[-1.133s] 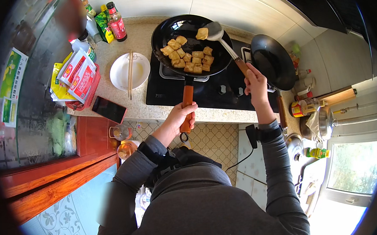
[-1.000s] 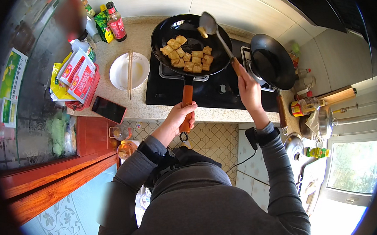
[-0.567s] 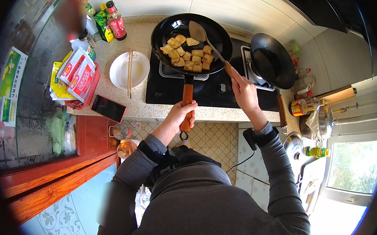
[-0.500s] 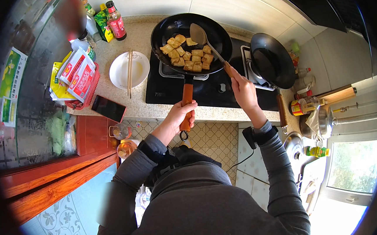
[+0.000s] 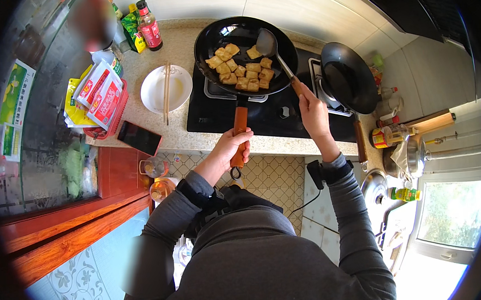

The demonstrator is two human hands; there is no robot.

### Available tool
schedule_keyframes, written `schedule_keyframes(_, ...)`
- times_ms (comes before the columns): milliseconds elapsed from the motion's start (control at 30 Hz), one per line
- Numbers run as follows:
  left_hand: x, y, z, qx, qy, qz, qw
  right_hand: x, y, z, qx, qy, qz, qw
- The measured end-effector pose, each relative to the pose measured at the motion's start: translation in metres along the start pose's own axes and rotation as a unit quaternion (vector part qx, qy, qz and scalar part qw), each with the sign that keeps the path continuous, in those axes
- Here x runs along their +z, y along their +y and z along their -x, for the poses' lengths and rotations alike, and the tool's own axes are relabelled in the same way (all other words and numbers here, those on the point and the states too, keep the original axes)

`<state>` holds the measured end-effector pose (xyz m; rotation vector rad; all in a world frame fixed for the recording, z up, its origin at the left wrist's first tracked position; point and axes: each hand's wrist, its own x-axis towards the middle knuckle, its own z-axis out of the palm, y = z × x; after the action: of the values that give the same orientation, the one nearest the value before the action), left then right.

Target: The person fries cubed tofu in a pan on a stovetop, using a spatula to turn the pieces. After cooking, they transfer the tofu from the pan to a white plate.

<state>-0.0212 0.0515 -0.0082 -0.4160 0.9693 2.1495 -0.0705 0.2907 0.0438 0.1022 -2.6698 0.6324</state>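
The left hand (image 5: 226, 151) is closed around the wooden handle (image 5: 241, 122) of a black pan (image 5: 285, 49), near the end of this handle, with the fingers curled under it and the thumb across the top. The body of the pan is straight ahead of this hand, over a burner at the left part of the black stove (image 5: 210, 116).

The right hand (image 5: 314, 117) is also closed; it holds the spatula (image 5: 267, 42) by its wooden grip. This hand is over the stove, outside the pan, to the right of it and on the nearer side. From there the spatula slants forward and to the left, and its blade is inside the pan at the far right.

The brown food pieces (image 5: 253, 75) lie in the pan, well ahead of both hands, mostly grouped in the left and near parts. One separate piece (image 5: 253, 52) is just beside the blade; whether they touch, I cannot tell.

To the left of the stove, a white bowl (image 5: 156, 94) stands on the surface (image 5: 181, 134), with chopsticks (image 5: 167, 94) laid across it. A second pan (image 5: 350, 78) is at the right, beyond the right hand.
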Motion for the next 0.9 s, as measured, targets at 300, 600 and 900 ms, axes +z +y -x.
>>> schedule_keyframes(300, -0.001, 0.000, 0.000, 0.000, -0.001, 0.000, 1.000, 0.010, 0.002, -0.002, -0.084, -0.010, 0.025, 0.996)
schedule_keyframes(600, -0.003, 0.002, 0.001, -0.001, -0.009, -0.002, 1.000, 0.004, -0.009, -0.005, -0.150, -0.045, 0.107, 0.982)
schedule_keyframes(900, -0.005, 0.002, 0.001, -0.004, -0.010, 0.000, 1.000, -0.058, -0.018, 0.011, -0.202, -0.115, 0.186, 0.955)
